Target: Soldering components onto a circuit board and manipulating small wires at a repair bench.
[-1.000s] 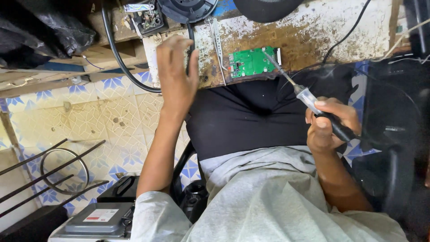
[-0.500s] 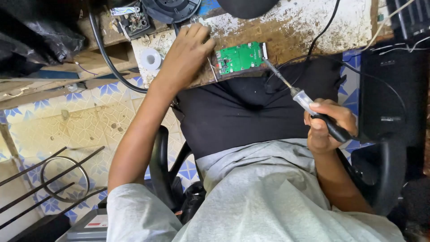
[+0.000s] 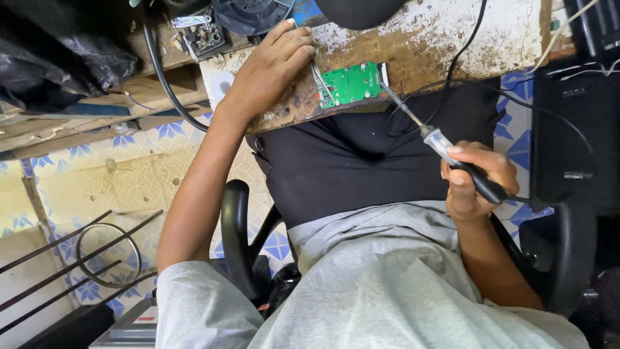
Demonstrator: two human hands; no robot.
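just soldering iron (image 3: 445, 148) beside circuit board (image 3: 352, 84)

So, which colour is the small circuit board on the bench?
Green circuit board, seen in the head view.

- The left hand (image 3: 271, 68) is stretched forward on a straight arm, palm down, fingers lightly bent and close together.
- The right hand (image 3: 475, 178) stays nearer to the body, elbow bent, fingers closed in a fist-like grip.
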